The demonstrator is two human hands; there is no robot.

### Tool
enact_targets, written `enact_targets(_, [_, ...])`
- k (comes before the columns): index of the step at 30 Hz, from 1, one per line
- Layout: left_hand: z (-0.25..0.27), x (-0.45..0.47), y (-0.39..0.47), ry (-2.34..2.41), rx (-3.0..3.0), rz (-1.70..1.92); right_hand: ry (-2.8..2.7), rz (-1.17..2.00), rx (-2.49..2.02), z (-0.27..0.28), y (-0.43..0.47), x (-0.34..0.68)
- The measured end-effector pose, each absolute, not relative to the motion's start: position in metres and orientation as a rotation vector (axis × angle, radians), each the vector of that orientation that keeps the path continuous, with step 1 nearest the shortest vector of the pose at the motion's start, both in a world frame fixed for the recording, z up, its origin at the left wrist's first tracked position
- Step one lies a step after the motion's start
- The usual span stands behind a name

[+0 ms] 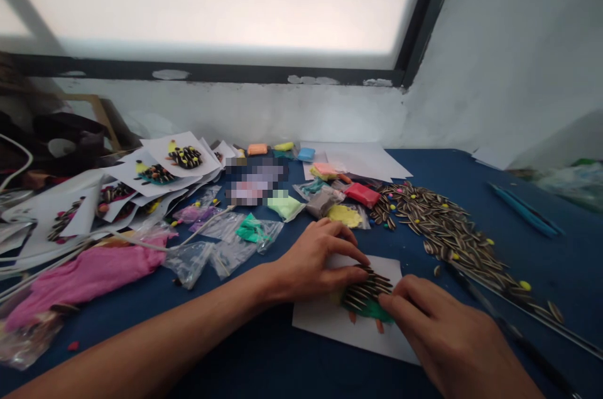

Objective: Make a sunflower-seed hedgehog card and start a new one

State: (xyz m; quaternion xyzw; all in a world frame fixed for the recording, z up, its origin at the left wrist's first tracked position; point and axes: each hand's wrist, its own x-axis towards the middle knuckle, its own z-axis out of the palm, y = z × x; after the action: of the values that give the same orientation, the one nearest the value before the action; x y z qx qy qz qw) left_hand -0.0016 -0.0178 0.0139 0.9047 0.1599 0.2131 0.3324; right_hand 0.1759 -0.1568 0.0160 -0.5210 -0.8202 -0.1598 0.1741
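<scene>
A sheet of white paper (pixel 325 327) lies in front of me, bearing a clay animal figure with green clay (pixel 377 311) and small orange legs. Rows of striped sunflower seeds (pixel 365 289) stick out of the clay like spines. My left hand (pixel 320 261) rests over the paper's left side, fingers apart, with thumb and index finger touching the upper seeds. At the figure's right edge, my right hand (pixel 428 317) has its thumb and fingers pinched together against the clay; whatever is between the fingertips is hidden.
A pile of loose sunflower seeds (pixel 452 229) spreads at right beside a dark slim tool (pixel 513 330). Behind are clay packets, including a red one (pixel 362 195). Finished seed pictures (pixel 183 157) are stacked at left near a pink cloth-like piece (pixel 94 273). A blue pouch (pixel 525 207) lies far right.
</scene>
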Motion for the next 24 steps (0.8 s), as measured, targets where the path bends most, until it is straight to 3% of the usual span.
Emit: enact_targets(24, [0.016, -0.003, -0.018, 0.431, 2.297, 0.542, -2.108, -0.459, -1.524, 0.032, -0.16, 0.187])
